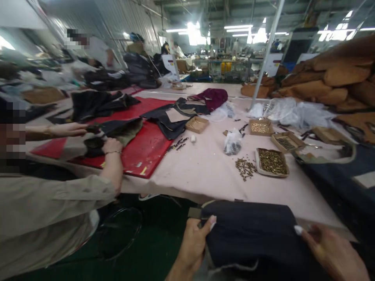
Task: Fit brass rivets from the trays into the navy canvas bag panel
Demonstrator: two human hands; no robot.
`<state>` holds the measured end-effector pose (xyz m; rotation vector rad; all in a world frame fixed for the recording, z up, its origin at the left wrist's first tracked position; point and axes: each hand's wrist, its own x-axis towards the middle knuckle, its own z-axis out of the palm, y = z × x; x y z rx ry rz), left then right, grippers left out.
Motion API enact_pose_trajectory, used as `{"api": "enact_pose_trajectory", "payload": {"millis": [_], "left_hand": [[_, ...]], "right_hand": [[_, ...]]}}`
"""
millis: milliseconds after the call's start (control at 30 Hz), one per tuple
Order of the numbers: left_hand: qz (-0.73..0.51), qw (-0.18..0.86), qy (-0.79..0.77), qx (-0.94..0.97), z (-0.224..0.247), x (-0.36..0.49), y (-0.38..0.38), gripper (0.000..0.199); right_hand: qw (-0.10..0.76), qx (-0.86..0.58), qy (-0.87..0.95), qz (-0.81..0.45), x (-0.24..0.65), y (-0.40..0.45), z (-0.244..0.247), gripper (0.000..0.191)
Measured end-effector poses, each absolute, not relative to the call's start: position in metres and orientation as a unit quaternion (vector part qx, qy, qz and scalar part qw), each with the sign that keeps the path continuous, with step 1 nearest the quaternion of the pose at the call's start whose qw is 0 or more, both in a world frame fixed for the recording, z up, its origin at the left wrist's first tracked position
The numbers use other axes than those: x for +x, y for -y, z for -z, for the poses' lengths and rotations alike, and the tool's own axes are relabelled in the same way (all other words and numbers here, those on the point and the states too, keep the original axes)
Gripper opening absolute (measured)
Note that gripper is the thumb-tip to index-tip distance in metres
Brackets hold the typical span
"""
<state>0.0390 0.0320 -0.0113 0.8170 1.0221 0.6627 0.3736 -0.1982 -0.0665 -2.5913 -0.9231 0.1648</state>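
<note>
At the bottom of the frame, a dark garment (252, 238) hangs over the near edge of the pink tabletop (205, 164). Left hand (191, 244) grips its left edge, fingers closed on the fabric, thumb on top. Right hand (334, 253) at lower right pinches the garment's right side; it's blurred, but the thumb presses on the cloth. Center right: an open tray of brass rivets (272, 162), with loose rivets (245, 168) spilled just beside it on the left. Two more trays (285, 141) behind it, and a small plastic bag (233, 142) nearby. Left of center: a red mat (146, 150) with dark fabric pieces on it. At the left edge, a co-worker in a beige sleeve (52, 218) has both hands on a dark piece (96, 140) on that mat. Upper right: a stack of tan pieces (336, 78).
</note>
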Motion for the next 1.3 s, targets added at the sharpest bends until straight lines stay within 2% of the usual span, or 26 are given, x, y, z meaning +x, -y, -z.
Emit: {"api": "enact_pose_trajectory", "payload": {"millis": [67, 133, 167, 233, 400, 567, 733, 1067, 1200, 1300], "left_hand": [[-0.297, 0.748, -0.428, 0.411, 0.008, 0.043, -0.043, 0.038], [-0.288, 0.733, -0.420, 0.451, 0.004, 0.041, -0.054, 0.034], [-0.282, 0.719, -0.422, 0.475, 0.002, 0.038, -0.061, 0.035], [-0.275, 0.687, -0.428, 0.519, -0.001, 0.030, -0.074, 0.042], [-0.223, 0.642, -0.444, 0.584, 0.009, 0.020, -0.088, 0.047], [-0.213, 0.644, -0.516, 0.523, 0.033, 0.016, -0.075, 0.056], [-0.221, 0.607, -0.560, 0.519, 0.042, 0.011, -0.077, 0.057], [-0.242, 0.548, -0.570, 0.562, 0.043, 0.020, -0.093, 0.054], [-0.252, 0.588, -0.531, 0.556, 0.043, 0.024, -0.100, 0.041], [-0.287, 0.648, -0.514, 0.483, 0.041, 0.029, -0.099, 0.049]], "right_hand": [[0.228, -0.919, 0.317, -0.052, 0.380, 0.188, 0.057, 0.038], [0.326, -0.874, 0.356, -0.057, 0.379, 0.156, 0.047, 0.043], [0.365, -0.841, 0.393, -0.071, 0.377, 0.136, 0.043, 0.042], [0.387, -0.787, 0.470, -0.102, 0.371, 0.095, 0.041, 0.035], [0.356, -0.763, 0.521, -0.137, 0.363, 0.022, 0.072, 0.030], [0.309, -0.775, 0.536, -0.127, 0.365, -0.012, 0.106, 0.025], [0.280, -0.791, 0.534, -0.103, 0.362, -0.027, 0.113, 0.030], [0.268, -0.832, 0.472, -0.117, 0.372, -0.015, 0.123, 0.019], [0.276, -0.842, 0.449, -0.115, 0.381, -0.011, 0.126, 0.025], [0.280, -0.834, 0.464, -0.104, 0.380, -0.009, 0.127, 0.028]]}}
